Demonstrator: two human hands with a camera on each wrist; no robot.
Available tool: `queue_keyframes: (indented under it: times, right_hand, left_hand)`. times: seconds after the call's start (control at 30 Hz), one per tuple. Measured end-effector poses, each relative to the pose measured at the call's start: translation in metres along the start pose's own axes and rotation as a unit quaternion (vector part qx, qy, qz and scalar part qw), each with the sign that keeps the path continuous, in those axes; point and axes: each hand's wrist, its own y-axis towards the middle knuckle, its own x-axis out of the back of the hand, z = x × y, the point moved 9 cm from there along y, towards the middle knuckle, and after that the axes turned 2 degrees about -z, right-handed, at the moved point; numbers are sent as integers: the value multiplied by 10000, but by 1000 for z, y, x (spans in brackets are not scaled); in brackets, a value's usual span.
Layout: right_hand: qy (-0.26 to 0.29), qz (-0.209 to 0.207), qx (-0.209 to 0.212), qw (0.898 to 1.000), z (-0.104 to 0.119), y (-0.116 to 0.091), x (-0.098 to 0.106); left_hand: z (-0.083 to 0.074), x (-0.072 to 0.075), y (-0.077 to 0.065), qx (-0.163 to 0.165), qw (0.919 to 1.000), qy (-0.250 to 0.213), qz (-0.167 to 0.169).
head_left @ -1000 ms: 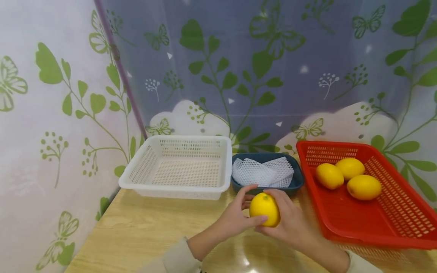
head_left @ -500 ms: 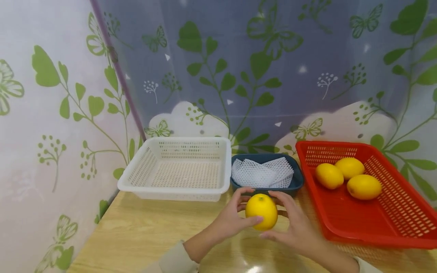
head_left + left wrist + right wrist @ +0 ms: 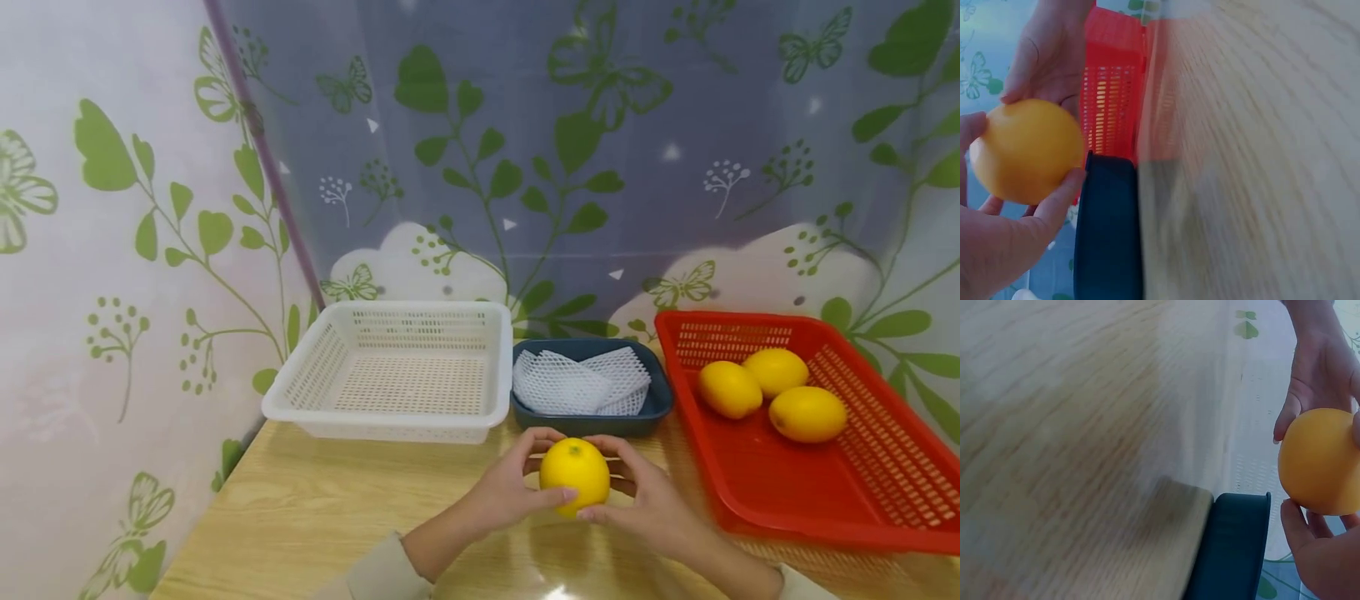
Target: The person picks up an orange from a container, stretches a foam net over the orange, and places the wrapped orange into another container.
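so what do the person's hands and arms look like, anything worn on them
Both the left hand and right hand are bare, with no gloves or rings visible. The left sleeve and right sleeve are pale cream and look plain, ending short of the hands.

Indoors, room type unclear: leaf-print curtains point(image 3: 465, 200) close behind wood-grain table point(image 3: 330, 500).
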Motion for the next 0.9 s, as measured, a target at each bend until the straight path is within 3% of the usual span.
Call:
queue_keyframes:
  times: [0.3, 0.63, 0.9]
  right_hand:
    - [-415, 204, 62, 9989, -11, 2, -13]
    - [-736, 433, 242, 9960, -17, 1, -20]
    - [-814, 452, 383, 9949, -18, 1, -22]
  left_hand:
    - [10, -4, 0, 256, 9967, 514, 574]
    - [26, -6, 2, 292, 9956, 681, 579]
    - [28, -7, 1, 357, 9959, 615, 555]
